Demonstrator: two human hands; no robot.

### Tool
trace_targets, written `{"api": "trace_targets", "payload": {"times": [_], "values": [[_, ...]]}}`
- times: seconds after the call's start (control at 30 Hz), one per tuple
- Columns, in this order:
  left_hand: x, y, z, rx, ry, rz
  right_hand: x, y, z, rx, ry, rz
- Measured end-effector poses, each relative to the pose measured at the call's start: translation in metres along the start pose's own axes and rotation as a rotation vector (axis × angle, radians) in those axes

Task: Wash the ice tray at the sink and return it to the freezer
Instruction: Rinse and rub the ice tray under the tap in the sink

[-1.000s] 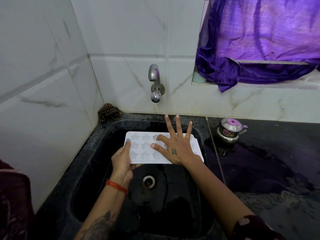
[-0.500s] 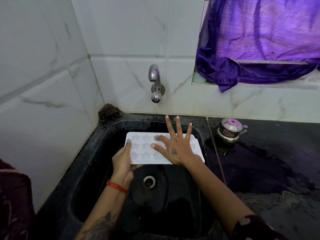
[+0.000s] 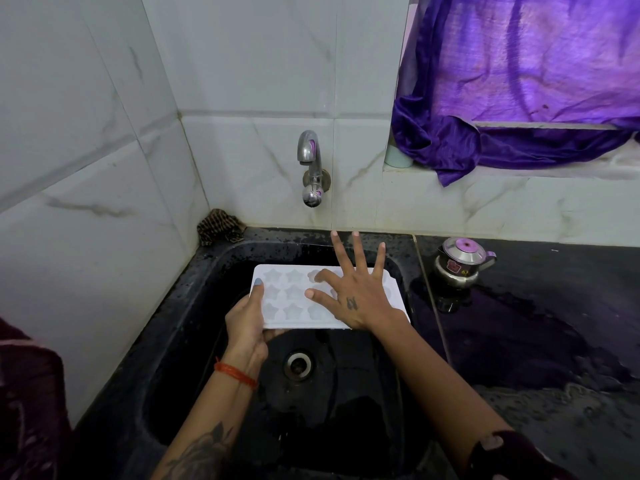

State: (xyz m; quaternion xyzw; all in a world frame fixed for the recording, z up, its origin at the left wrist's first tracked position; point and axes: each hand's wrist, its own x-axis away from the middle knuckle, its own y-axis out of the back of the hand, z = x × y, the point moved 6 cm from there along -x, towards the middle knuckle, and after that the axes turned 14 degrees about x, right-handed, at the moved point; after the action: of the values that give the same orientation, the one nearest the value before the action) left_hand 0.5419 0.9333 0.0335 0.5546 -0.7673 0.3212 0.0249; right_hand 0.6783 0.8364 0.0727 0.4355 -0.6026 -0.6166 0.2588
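A white ice tray (image 3: 290, 299) with star-shaped cells is held level over the black sink (image 3: 194, 299), below the steel tap (image 3: 310, 168). My left hand (image 3: 246, 322) grips the tray's left end, thumb on top and fingers underneath. My right hand (image 3: 353, 292) lies flat on the tray's right half with the fingers spread wide, covering several cells. No water runs from the tap. The drain (image 3: 298, 364) sits under the tray's near edge.
A small steel kettle with a pink lid (image 3: 459, 263) stands on the wet black counter (image 3: 540, 341) right of the sink. A brown checked cloth (image 3: 219, 227) sits in the back left corner. A purple curtain (image 3: 519, 98) hangs over the window ledge.
My right hand has shifted slightly on the tray, with its fingers reaching a little further toward the wall. The tray and my left hand have barely moved.
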Motion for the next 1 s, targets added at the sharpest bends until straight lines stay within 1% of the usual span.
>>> {"api": "trace_targets", "payload": {"times": [0.13, 0.23, 0.43, 0.57, 0.83, 0.9, 1.0], "values": [[0.001, 0.000, -0.001, -0.002, 0.007, -0.009, -0.002, 0.006, 0.004, -0.038, -0.005, -0.049], [0.001, 0.000, 0.001, 0.007, 0.019, -0.009, -0.005, 0.008, 0.012, -0.054, 0.022, -0.052], [0.003, -0.001, 0.003, 0.014, 0.027, 0.002, -0.011, 0.002, 0.025, -0.044, 0.069, 0.034], [0.003, 0.000, 0.005, 0.014, 0.030, -0.013, -0.013, -0.001, 0.031, -0.023, 0.081, 0.036], [0.003, 0.000, 0.003, 0.020, 0.025, -0.007, -0.012, -0.005, 0.027, -0.070, 0.073, 0.174], [0.004, 0.000, 0.003, 0.020, 0.028, -0.005, -0.012, -0.005, 0.027, -0.056, 0.083, 0.174], [0.004, 0.000, 0.004, 0.024, 0.036, -0.003, -0.013, -0.003, 0.027, -0.018, 0.100, 0.127]]}}
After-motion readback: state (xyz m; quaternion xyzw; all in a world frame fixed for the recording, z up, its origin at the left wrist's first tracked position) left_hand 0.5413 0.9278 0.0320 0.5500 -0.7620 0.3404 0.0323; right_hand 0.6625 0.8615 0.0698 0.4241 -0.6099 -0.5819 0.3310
